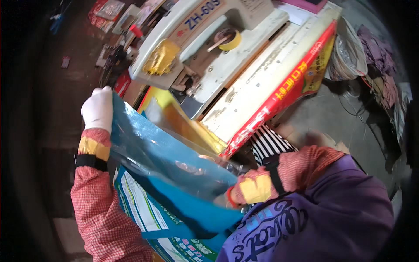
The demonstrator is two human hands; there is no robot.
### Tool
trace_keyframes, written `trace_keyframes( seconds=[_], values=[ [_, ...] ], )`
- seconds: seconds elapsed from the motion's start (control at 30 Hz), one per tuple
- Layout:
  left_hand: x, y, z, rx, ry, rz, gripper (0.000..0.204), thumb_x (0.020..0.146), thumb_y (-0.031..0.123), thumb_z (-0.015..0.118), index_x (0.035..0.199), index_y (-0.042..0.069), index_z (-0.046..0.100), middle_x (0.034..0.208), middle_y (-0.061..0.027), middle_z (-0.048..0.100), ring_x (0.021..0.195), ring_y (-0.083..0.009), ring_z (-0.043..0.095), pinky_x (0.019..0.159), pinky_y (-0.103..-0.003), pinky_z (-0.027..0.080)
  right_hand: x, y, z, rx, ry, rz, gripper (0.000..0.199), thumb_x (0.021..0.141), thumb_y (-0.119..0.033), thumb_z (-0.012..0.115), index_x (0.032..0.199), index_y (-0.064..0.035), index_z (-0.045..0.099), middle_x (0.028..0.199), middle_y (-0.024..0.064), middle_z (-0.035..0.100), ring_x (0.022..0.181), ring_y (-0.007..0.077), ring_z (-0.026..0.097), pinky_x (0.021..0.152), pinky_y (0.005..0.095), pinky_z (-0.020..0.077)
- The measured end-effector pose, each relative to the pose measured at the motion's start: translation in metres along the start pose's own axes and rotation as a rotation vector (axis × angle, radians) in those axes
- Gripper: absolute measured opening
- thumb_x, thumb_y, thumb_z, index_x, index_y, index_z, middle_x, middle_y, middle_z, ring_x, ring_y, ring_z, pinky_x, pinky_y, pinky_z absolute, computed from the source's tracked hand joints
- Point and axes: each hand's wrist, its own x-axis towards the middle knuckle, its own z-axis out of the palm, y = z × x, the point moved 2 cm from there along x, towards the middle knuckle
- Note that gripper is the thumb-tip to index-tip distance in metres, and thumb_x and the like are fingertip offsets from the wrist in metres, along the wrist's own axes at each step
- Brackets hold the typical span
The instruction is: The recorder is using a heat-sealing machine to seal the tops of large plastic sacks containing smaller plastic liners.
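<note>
A large blue printed bag (187, 220) hangs in front of me, its mouth stretched wide and the shiny silvery-blue lining showing. At the far left corner of the mouth, my left hand (97, 109) in a white glove is closed on the bag's edge. My right hand (223, 201), with a red band at its wrist, is at the right end of the mouth against the bag; its fingers are blurred and partly hidden. Just beyond the bag stands a pale industrial sewing machine (152, 43), with yellow tape stuck on its head.
On the machine's bed lies a yellow tape roll (231, 40). A red and yellow printed sheet (283, 94) covers the table's right edge. Yellow bag material (174, 115) lies below the machine head. A whitish sack (349, 56) and purple cloth (376, 50) are at the far right.
</note>
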Motion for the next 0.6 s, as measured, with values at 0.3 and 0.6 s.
trace_keyframes(
  seconds=[0.3, 0.6],
  values=[
    [0.001, 0.005, 0.003, -0.149, -0.174, -0.043, 0.021, 0.089, 0.014, 0.040, 0.104, 0.011, 0.055, 0.090, -0.0137, 0.065, 0.084, -0.0310, 0.064, 0.069, -0.041, 0.051, -0.034, -0.005, -0.208, -0.143, 0.755, 0.520, 0.059, 0.074, -0.035, 0.068, 0.117, -0.0020, 0.047, 0.111, 0.0203, 0.052, 0.104, 0.0348, 0.051, 0.085, 0.0418, 0.0424],
    [0.003, 0.016, 0.006, -0.166, -0.216, -0.015, 0.020, 0.091, 0.016, 0.039, 0.103, 0.009, 0.054, 0.092, -0.0163, 0.064, 0.087, -0.0332, 0.062, 0.073, -0.043, 0.050, -0.023, -0.024, -0.195, 1.085, 0.480, 0.535, 0.022, 0.082, -0.007, 0.053, 0.103, -0.0042, 0.057, 0.076, 0.0061, 0.062, 0.067, 0.0202, 0.061, 0.058, 0.0326, 0.0497]
  ],
)
